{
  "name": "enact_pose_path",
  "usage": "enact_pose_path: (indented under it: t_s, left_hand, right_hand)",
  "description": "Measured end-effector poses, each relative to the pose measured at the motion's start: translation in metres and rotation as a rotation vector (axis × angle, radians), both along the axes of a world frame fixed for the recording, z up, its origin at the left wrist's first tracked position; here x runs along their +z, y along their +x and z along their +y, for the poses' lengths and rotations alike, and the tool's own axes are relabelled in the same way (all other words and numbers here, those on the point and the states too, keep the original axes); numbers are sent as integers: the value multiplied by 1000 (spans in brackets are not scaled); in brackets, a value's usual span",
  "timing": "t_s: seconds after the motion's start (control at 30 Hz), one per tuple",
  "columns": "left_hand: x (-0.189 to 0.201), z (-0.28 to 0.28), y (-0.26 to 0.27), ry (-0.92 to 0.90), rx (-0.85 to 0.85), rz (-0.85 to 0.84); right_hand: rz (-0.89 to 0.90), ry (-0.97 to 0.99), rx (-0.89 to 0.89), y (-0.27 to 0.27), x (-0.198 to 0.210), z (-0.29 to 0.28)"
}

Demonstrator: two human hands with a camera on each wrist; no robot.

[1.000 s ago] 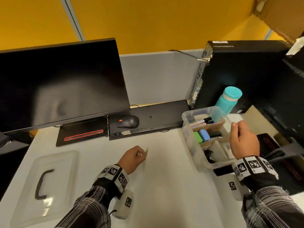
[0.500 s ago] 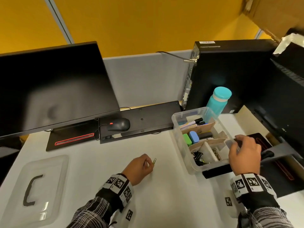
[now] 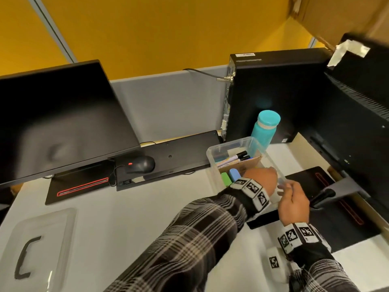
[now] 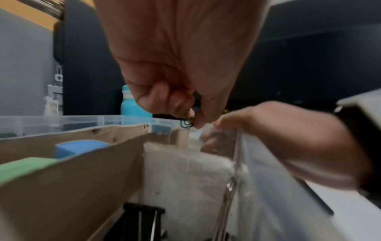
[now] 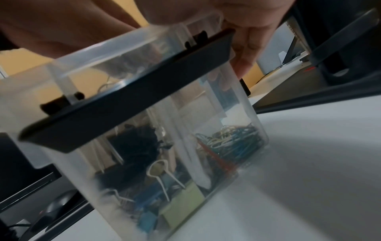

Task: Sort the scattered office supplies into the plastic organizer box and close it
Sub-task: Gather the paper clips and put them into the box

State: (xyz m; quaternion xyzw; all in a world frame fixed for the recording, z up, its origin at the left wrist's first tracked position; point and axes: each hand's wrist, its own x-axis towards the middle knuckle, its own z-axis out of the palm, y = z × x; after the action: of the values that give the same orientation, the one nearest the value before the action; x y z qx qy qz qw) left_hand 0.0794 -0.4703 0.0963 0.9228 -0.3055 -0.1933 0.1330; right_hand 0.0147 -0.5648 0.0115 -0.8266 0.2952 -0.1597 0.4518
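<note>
The clear plastic organizer box [image 3: 231, 146] stands on the desk right of centre, without its lid. Cardboard dividers [image 3: 242, 164] split it; markers [image 3: 237, 157], a green eraser [image 3: 226, 179] and a blue eraser [image 3: 234, 173] lie inside. My left hand [image 3: 261, 179] reaches across over the box's near right compartment and pinches small paper clips [image 4: 188, 122] between thumb and fingertips [image 4: 195, 124]. My right hand [image 3: 292, 201] grips the box's right rim, fingers [image 4: 216, 128] curled over the wall. Binder clips [image 4: 142, 216] and coloured paper clips [image 5: 233, 138] lie at the bottom.
The box's clear lid [image 3: 42, 245] with a black handle lies at the desk's front left. A monitor [image 3: 59, 123], mouse [image 3: 140, 164] and keyboard [image 3: 179, 154] sit behind. A teal bottle [image 3: 266, 129] and PC tower [image 3: 273, 95] stand behind the box; a second monitor's stand [image 3: 328, 194] is at right.
My left hand has lifted the paper clips off the middle of the desk and carried them right, over the box. The right hand keeps hold of the box's right rim.
</note>
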Motion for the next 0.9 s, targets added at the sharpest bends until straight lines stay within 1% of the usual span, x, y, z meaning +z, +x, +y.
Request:
enact_pose_path:
  t_s: [0.17,0.3,0.4,0.47,0.57,0.6,0.63,0.67,0.73,0.8,0.83,0.9]
  left_hand:
    - [0,-22,7,93,-85,33]
    - [-1,-23,7,130,-111,48]
    - [5,-8,5,23,-153,73]
    - [10,11,3,-81,-121,13]
    - [7,55,0,-328,52,-85]
    - [3,75,0,-395,135,-128]
    - [-5,98,2,-424,219,-185]
    - [-13,123,3,-417,305,-251]
    - [-34,180,4,-340,501,-355]
    - [-54,240,-2,-245,715,-367]
    - [-61,269,-9,-188,819,-355]
    - [-70,321,-27,-77,1022,-323]
  right_hand:
    - [-8,-6,0,1,1,-2]
    - [-4,-7,20,0,2,-3]
    - [17,-25,34,1,1,-5]
    - [45,-26,46,1,0,-6]
    - [94,-28,54,0,2,-7]
    - [108,-38,60,0,4,-6]
    - [120,-63,70,-1,8,-6]
    - [130,-117,79,-2,11,-4]
    - [109,-315,94,-3,23,5]
    - [43,-499,146,-2,41,23]
    - [11,-550,193,1,50,34]
    - [-34,-577,308,8,65,63]
